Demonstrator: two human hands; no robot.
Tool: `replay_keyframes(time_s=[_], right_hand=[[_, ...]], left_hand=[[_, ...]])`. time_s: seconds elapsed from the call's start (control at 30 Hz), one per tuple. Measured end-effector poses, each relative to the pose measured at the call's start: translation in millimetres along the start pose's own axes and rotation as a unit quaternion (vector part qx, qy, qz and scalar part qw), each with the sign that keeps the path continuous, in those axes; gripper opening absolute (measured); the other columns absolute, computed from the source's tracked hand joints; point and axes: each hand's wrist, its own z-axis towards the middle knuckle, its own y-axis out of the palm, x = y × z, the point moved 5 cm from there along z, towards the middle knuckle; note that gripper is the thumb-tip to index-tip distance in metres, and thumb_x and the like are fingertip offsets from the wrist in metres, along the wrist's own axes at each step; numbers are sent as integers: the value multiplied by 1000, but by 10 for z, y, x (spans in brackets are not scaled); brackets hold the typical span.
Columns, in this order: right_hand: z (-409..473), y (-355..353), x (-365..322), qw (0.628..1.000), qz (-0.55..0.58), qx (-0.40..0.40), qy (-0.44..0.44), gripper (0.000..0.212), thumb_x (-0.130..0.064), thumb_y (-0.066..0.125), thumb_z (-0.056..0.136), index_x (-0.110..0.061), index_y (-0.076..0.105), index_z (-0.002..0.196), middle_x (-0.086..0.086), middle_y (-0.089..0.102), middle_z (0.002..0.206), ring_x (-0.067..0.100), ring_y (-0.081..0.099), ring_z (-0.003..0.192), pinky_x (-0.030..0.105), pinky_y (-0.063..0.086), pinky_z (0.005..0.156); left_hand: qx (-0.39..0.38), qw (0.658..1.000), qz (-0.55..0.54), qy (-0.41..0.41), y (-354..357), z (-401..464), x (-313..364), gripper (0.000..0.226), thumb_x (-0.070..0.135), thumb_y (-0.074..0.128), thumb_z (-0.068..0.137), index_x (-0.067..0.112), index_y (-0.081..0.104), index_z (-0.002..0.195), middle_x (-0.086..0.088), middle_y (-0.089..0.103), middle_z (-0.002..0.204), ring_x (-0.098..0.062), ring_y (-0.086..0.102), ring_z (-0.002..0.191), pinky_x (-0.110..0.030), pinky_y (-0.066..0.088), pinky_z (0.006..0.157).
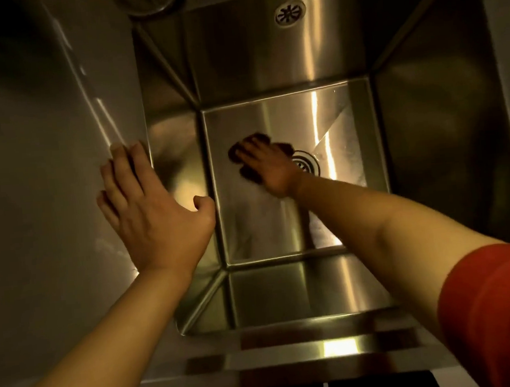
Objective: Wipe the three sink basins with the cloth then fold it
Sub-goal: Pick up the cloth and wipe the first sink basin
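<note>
Head view: a deep stainless-steel sink basin (283,69) fills the centre and upper right of the frame, seen from straight above. At the middle of the frame the right hand (268,169) reaches down to the basin floor, its fingers spread and laid flat over a dark cloth (247,171), pressing it against the steel. The cloth shows only as dark edges around the fingers and palm; it lies on the basin floor just left of the round drain (308,163), which the hand partly covers. The right forearm runs from the lower right of the frame, with a red sleeve (495,312) at its upper end.

At centre left, the left hand (148,208) lies flat on the steel worktop (33,180) beside the basin, fingers straight and slightly apart, holding nothing; its thumb hangs over the basin's left rim.

In the back wall of the basin, at the upper centre, sits a round overflow grille (290,12). A round metal fitting (150,0) is partly cut off by the top edge of the frame, on the ledge behind the basin.
</note>
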Motion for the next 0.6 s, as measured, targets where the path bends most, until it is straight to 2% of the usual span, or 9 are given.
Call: replay_keyframes(time_s=[0.13, 0.23, 0.37, 0.47, 0.6], right_hand=[[-275, -264, 857, 994, -3, 36, 98, 62, -34, 44, 107, -21, 19, 163, 7, 11, 170, 32, 10, 156, 46, 25, 119], [-709, -295, 1243, 984, 23, 50, 172, 64, -32, 43, 107, -19, 16, 163, 10, 9, 170, 32, 9, 156, 50, 24, 121], [-1227, -45, 1220, 973, 9, -4, 230, 73, -25, 46, 104, -20, 4, 164, 8, -5, 171, 34, -2, 157, 52, 18, 124], [-1560, 239, 1049, 980, -31, -86, 179, 76, -25, 42, 105, -23, -8, 163, 6, -17, 170, 33, -13, 156, 53, 13, 125], [-1854, 519, 791, 980, -102, -173, 8, 85, -14, 43, 99, -28, -14, 161, 1, -25, 167, 32, -21, 154, 53, 5, 125]], left_hand=[[2, 1000, 7, -4, -12, 5, 5, 110, 43, 75, 77, 15, 16, 165, -13, 14, 173, -35, 10, 159, -56, 13, 128], [0, 1000, 3, 0, -4, 15, 2, 109, 43, 75, 77, 15, 16, 164, -13, 15, 172, -36, 11, 159, -58, 14, 127], [10, 1000, -6, 0, -6, 23, -13, 108, 43, 74, 75, 15, 18, 163, -14, 17, 171, -38, 14, 158, -60, 17, 126], [13, 1000, -6, 1, 12, 26, -28, 109, 44, 74, 73, 16, 18, 163, -14, 18, 171, -38, 15, 158, -63, 20, 124], [18, 1000, -15, 0, 22, 30, -43, 110, 43, 74, 71, 17, 19, 162, -14, 19, 170, -38, 15, 157, -63, 20, 124]])
